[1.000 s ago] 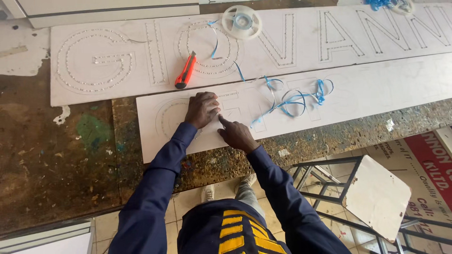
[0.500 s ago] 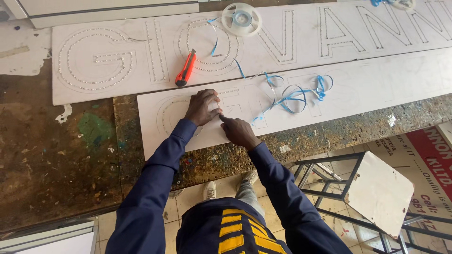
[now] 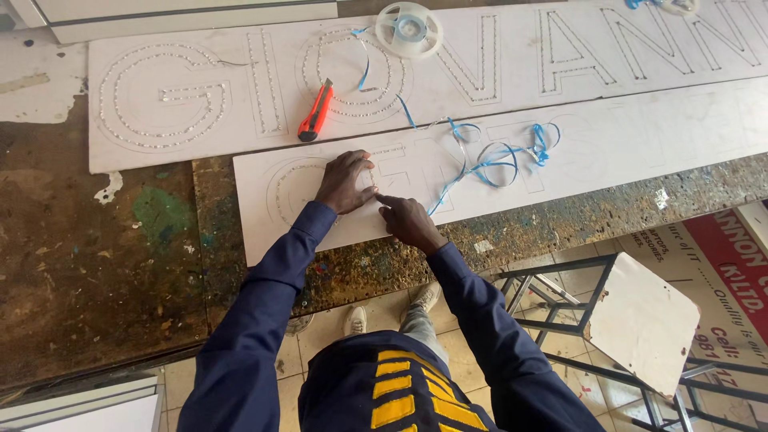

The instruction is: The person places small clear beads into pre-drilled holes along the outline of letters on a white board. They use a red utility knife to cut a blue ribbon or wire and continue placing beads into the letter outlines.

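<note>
On the nearer white board, at its left end, both hands work side by side over a dotted letter outline; the left hand lies palm down with fingers spread and pressed flat; the right hand points its forefinger to the board surface just beside the left, other fingers curled. Blue strip trails in loose loops across the board toward a clear spool on the farther lettered panel; it looks light, thin and limp, likely to kink, best pinched close to the working end. An orange utility knife lies near; a white stool stands beside the worn bench.
</note>
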